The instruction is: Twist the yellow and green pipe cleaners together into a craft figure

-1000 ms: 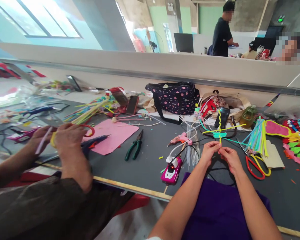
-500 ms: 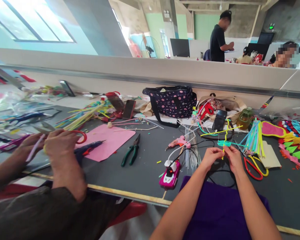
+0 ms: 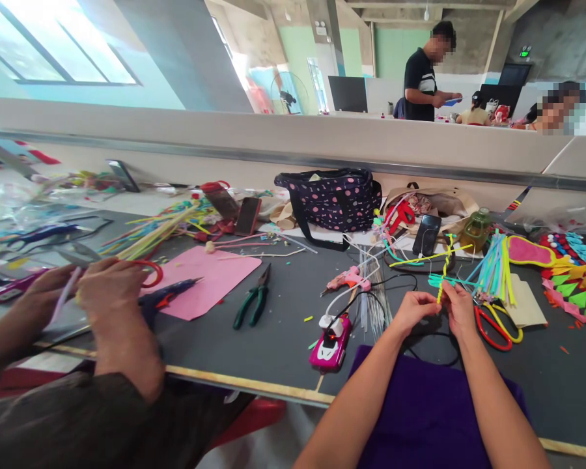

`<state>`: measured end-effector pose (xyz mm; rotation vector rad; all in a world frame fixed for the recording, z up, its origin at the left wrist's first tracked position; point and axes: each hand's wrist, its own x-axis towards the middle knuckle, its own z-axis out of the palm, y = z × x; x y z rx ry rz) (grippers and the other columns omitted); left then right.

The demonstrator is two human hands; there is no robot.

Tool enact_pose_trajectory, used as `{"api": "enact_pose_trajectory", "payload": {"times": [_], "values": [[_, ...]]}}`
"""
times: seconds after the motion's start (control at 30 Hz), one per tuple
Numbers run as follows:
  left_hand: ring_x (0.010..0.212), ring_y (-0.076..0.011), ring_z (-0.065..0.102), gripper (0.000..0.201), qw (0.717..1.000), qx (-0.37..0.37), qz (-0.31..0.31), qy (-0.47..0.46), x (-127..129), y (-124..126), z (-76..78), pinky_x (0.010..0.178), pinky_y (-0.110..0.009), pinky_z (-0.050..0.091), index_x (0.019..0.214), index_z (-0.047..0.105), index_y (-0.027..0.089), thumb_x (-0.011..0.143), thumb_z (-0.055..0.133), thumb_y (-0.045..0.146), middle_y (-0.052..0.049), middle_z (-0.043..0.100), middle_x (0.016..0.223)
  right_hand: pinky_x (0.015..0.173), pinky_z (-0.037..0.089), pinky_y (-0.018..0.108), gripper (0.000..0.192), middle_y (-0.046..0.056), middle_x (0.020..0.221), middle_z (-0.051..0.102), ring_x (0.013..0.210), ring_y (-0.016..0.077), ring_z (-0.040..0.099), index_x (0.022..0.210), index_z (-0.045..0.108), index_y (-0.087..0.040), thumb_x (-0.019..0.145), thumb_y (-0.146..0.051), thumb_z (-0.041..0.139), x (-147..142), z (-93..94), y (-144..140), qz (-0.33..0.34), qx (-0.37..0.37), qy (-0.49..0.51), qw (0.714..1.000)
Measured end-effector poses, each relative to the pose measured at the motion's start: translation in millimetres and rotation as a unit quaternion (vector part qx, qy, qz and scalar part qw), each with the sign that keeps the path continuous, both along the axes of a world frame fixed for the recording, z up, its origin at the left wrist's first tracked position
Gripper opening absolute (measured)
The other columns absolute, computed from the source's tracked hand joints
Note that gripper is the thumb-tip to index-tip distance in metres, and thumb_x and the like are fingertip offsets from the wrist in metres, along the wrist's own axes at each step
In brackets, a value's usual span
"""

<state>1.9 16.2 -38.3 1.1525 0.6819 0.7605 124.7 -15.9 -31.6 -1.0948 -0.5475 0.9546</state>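
Between my two hands stands a twisted yellow pipe cleaner (image 3: 448, 260), upright, with a teal pipe cleaner (image 3: 435, 281) crossing it just above my fingers. My left hand (image 3: 418, 309) pinches the lower end of the yellow twist. The fingers of my right hand (image 3: 458, 307) are closed on the same twist from the other side. To the right lies a bunch of teal, lilac and yellow pipe cleaners (image 3: 499, 267). Close by my right wrist rest scissors with red and yellow handles (image 3: 494, 326).
A pink glue gun (image 3: 349, 280) and a magenta power strip (image 3: 330, 344) lie left of my arms. Green-handled pliers (image 3: 252, 301) and a pink sheet (image 3: 215, 280) sit farther left, near a co-worker's hands (image 3: 108, 286) with scissors. A dotted bag (image 3: 334, 202) stands behind.
My hands still grip the yellow twist, which has turned slightly and now leans a little right. The view has shifted a bit. In the background, a standing person has turned and holds a blue item.
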Motion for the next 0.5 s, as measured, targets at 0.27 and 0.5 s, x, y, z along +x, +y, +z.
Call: {"api": "enact_pose_trajectory", "payload": {"times": [0.27,0.5], "values": [[0.051,-0.0091,0.048,0.027,0.995,0.081,-0.001,0.051,0.5,0.7,-7.8,0.053,-0.022,0.035,0.070,0.073,0.012,0.057,0.079,0.035,-0.002,0.063,0.059,0.051,0.034,0.024,0.027,-0.004,0.054,0.055,0.050,0.0098,0.044,0.065,0.065,-0.018,0.061,-0.041,0.077,2.9,-7.3,3.4,-0.046,0.011,-0.060,0.997],[0.059,-0.0118,0.056,0.046,1.000,-0.002,-0.030,-0.004,-2.0,1.7,-4.5,0.063,-0.025,0.045,0.082,0.073,0.010,0.063,0.075,0.052,-0.007,0.068,0.071,0.053,0.035,0.025,0.026,-0.004,0.054,0.055,0.051,0.0100,0.044,0.063,0.061,-0.018,0.064,-0.040,0.075,7.7,-7.4,4.6,-0.054,0.017,-0.054,0.997]]}}
